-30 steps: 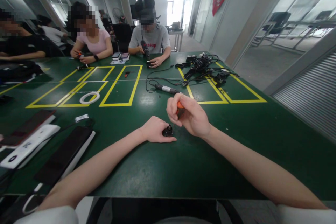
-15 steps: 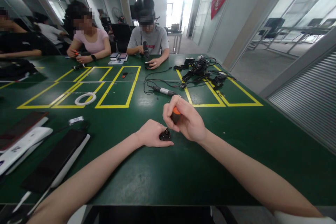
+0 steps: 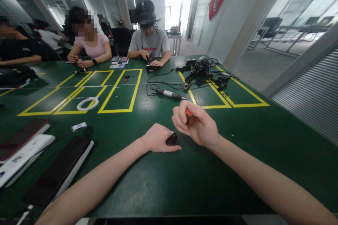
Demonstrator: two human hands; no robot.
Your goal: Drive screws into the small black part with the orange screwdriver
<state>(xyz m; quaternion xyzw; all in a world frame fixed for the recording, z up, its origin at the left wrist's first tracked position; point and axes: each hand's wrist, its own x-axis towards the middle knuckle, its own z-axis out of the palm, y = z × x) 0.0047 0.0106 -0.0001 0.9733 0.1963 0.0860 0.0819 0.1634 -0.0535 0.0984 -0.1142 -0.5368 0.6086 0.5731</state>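
Observation:
Low over the green table [image 3: 148, 182], my left hand [image 3: 160, 139] wraps round a black cylindrical part [image 3: 173, 140] with a small metal collar on top. This part stands nearly upright, its lower end hidden by my fingers and thumb. Just right of it and a little higher, my right hand [image 3: 198, 124] is closed round an orange-and-black handle [image 3: 189, 117]. Most of that handle is hidden in the palm, so its working end does not show. The two held things are apart.
A black-and-silver pen-shaped corded tool [image 3: 170, 94] lies beyond my hands, with tangled black cables [image 3: 202, 68] behind it. At left are a white tape ring [image 3: 88, 104] and a black phone-like slab [image 3: 59, 168]. A co-worker opposite holds a power drill [image 3: 150, 58].
My right hand has drawn slightly away from the left, and its orange-and-black handle has turned a little. The co-worker's drill has tipped lower. The camera view has shifted slightly.

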